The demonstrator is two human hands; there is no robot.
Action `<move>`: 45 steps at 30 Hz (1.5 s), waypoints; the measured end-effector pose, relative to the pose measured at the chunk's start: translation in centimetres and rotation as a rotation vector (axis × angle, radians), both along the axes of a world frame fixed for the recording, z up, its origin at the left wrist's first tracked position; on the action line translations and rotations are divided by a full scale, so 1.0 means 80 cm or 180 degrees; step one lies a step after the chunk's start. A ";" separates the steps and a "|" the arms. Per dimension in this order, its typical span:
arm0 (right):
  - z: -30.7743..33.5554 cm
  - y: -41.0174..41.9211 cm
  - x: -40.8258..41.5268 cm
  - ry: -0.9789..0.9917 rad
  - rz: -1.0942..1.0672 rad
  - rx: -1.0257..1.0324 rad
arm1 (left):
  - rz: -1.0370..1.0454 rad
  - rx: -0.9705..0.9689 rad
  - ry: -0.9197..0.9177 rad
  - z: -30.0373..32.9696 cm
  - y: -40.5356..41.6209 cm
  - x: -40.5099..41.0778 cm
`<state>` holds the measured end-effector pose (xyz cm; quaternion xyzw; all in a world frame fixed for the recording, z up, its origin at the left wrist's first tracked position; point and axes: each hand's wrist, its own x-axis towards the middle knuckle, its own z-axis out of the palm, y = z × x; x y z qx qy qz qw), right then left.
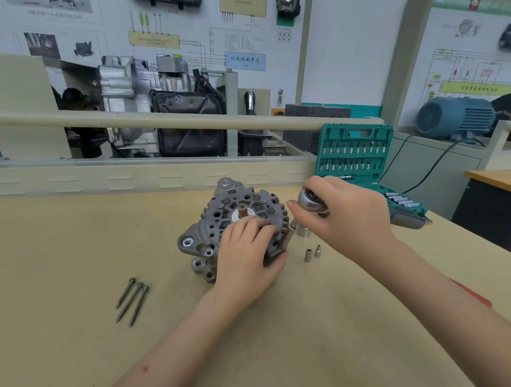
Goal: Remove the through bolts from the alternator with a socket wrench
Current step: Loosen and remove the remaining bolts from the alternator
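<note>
You are steadying the alternator at mid-tabletop with your left hand curled over its near right edge. Your right hand is gripping the socket wrench head, its extension standing upright at that edge. Three bolts are lying well apart, front-left, leaving open room.

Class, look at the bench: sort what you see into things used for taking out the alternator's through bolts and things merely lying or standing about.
In use:
alternator, steadied by the left hand
socket wrench, gripped by the right hand
three removed bolts

Lying about:
two small sockets
larger socket
green tool case
blue motor
</note>
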<state>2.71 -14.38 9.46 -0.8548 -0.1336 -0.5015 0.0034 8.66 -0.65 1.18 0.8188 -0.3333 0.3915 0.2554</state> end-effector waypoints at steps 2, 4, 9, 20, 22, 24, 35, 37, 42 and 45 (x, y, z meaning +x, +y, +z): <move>0.005 0.001 0.000 0.0058 0.0081 -0.0251 | -0.0003 -0.0012 -0.0055 -0.002 0.001 0.001; 0.010 0.003 0.002 0.0117 0.0281 -0.0555 | 0.0007 -0.0028 -0.0128 -0.003 0.000 0.002; 0.022 0.010 0.010 0.0286 0.0680 -0.1058 | -0.0013 -0.0021 -0.0249 -0.004 -0.002 0.004; 0.037 -0.005 -0.003 0.1441 0.0404 -0.1406 | -0.0202 0.0456 -0.0541 -0.006 -0.006 0.007; 0.034 -0.009 -0.007 0.1568 0.0276 -0.1365 | -0.0207 0.0522 -0.0568 -0.007 -0.006 0.008; 0.033 -0.014 -0.011 0.1794 0.0174 -0.1170 | -0.0231 0.0465 -0.0551 -0.009 -0.008 0.007; 0.030 -0.004 -0.025 0.2478 -0.0172 -0.0251 | -0.1240 -0.0287 0.0900 0.026 -0.012 -0.016; 0.027 0.000 -0.026 0.2563 -0.0168 0.0338 | -0.1197 -0.0255 0.0836 0.027 -0.012 -0.014; 0.023 0.003 -0.024 0.2670 -0.0296 0.1001 | -0.1195 -0.0452 0.0810 0.022 -0.015 -0.014; 0.018 0.007 -0.028 0.2328 -0.0539 0.0473 | -0.1250 -0.0429 0.0938 0.020 -0.015 -0.011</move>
